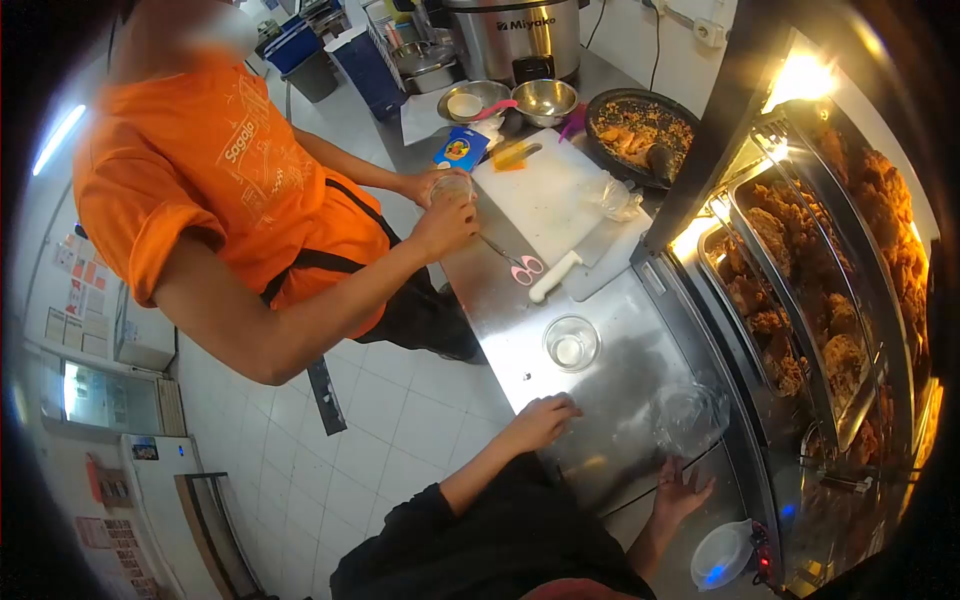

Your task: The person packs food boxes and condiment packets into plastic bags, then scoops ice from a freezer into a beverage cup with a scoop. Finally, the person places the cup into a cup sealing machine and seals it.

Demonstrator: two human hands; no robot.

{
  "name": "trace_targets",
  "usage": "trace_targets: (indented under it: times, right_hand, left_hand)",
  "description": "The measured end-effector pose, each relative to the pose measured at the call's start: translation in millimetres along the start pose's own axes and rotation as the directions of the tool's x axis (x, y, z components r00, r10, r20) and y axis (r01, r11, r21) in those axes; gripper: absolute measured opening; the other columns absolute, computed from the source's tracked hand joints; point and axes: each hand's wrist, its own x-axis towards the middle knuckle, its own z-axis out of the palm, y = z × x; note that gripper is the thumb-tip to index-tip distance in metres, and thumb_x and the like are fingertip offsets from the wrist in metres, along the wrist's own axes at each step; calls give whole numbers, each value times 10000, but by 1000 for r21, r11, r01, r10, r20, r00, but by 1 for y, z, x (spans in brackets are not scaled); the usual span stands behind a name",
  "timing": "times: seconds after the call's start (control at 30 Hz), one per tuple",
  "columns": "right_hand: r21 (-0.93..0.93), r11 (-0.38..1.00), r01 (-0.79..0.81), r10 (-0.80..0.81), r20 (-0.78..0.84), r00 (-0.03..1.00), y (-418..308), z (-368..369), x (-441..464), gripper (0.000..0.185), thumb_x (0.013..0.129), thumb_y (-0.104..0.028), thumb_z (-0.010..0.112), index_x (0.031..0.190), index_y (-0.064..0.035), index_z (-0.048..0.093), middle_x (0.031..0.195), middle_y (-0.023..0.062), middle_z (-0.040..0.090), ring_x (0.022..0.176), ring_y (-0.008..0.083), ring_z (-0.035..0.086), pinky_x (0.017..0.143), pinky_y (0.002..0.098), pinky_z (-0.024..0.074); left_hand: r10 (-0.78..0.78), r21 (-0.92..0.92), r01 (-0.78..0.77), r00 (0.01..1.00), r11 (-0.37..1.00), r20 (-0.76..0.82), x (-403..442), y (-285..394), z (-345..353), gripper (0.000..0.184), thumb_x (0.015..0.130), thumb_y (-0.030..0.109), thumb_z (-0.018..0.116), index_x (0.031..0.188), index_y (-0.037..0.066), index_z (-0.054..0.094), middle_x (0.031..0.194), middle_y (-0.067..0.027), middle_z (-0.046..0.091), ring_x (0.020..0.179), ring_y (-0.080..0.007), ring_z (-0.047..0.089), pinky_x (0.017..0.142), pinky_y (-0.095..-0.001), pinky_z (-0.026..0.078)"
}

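Observation:
My left hand [541, 421] lies palm down at the metal counter's near edge, its fingers loosely stretched to the right. It holds nothing that I can see. Just beyond it stands a clear round cup [571, 343] with something pale at its bottom. My right hand [684, 493] is palm up with the fingers apart. Its fingertips are close to a clear, crinkled plastic bag [691, 420]; whether they touch it I cannot tell. Below that hand, a translucent white lid or bowl [722, 556] sits at the lower right.
A co-worker in an orange shirt [235, 170] stands left, holding a clear container [451, 190]. Pink-handled scissors [526, 269], a white-handled knife [556, 277] and a cutting board [550, 195] lie ahead. A lit warmer with fried chicken [790, 270] borders the right; a stone mortar [640, 138] stands behind.

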Motion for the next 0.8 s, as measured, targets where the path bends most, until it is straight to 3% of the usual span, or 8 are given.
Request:
trace_targets:
  times: [0.27, 0.37, 0.43, 0.53, 0.57, 0.63, 0.73, 0.8]
  right_hand:
    - [-294, 943, 154, -165, -14, 986, 9, 11, -18, 702, 761, -387, 542, 1294, -99, 188, 1267, 166, 267, 1065, 321, 410, 867, 418, 366]
    - [-641, 584, 498, -469, 235, 852, 26, 13, -19, 575, 779, -241, 550, 1254, -79, 269, 1268, 141, 276, 1057, 285, 424, 864, 399, 348]
    - [-713, 30, 700, -527, 584, 617, 37, 28, -30, 466, 759, -144, 556, 1180, -64, 373, 1231, 146, 324, 1053, 283, 427, 853, 390, 355]
    - [-402, -389, 829, -120, 914, 387, 43, 42, -27, 351, 714, -64, 581, 1054, -44, 496, 1167, 161, 393, 1049, 300, 422, 847, 389, 359]
    - [-266, -416, 869, 64, 945, 320, 46, 44, -23, 319, 696, -49, 592, 1009, -39, 531, 1143, 167, 415, 1049, 310, 418, 847, 390, 359]
    - [-430, -211, 878, 220, 854, 471, 67, 52, -16, 260, 687, -77, 603, 941, -36, 566, 1110, 181, 446, 1044, 345, 405, 859, 415, 352]
    - [-262, -268, 927, 322, 882, 343, 90, 76, -7, 349, 692, -101, 604, 1028, -40, 532, 1159, 199, 417, 1065, 364, 392, 884, 432, 336]
    - [-265, -415, 871, 228, 896, 381, 96, 84, 3, 402, 698, -115, 601, 1083, -49, 502, 1175, 209, 405, 1084, 372, 377, 900, 434, 325]
  left_hand:
    - [-14, 48, 12, 999, 999, 40, 2, 0, 3, 306, 687, 60, 549, 987, 117, 539, 954, -63, 509, 790, -261, 539, 691, -374, 440]
    - [-25, 45, 23, 999, 999, 44, 3, 6, -1, 284, 693, 68, 550, 975, 109, 543, 938, -67, 516, 776, -268, 545, 687, -373, 445]
    - [-23, 36, 22, 999, 999, 24, 4, 8, -2, 264, 700, 73, 550, 962, 104, 547, 927, -69, 521, 776, -272, 547, 687, -372, 447]
    - [-43, 30, 43, 999, 999, 5, 2, 8, -2, 229, 711, 78, 546, 940, 96, 555, 921, -66, 526, 775, -272, 550, 687, -364, 450]
    - [-42, 27, 42, 999, 999, 3, 1, 8, -3, 215, 715, 80, 543, 929, 95, 557, 924, -63, 527, 777, -270, 550, 686, -364, 450]
    - [-37, 22, 37, 999, 999, 3, -2, 3, -3, 188, 722, 83, 538, 908, 92, 563, 929, -58, 528, 781, -265, 551, 685, -363, 451]
    - [-58, 56, 58, 998, 997, 5, -6, -2, -5, 170, 729, 95, 538, 896, 93, 566, 932, -51, 532, 792, -259, 552, 687, -367, 452]
    - [-61, 79, 62, 998, 995, -16, -10, -5, -9, 165, 733, 104, 540, 895, 96, 565, 926, -51, 536, 798, -258, 552, 686, -368, 453]
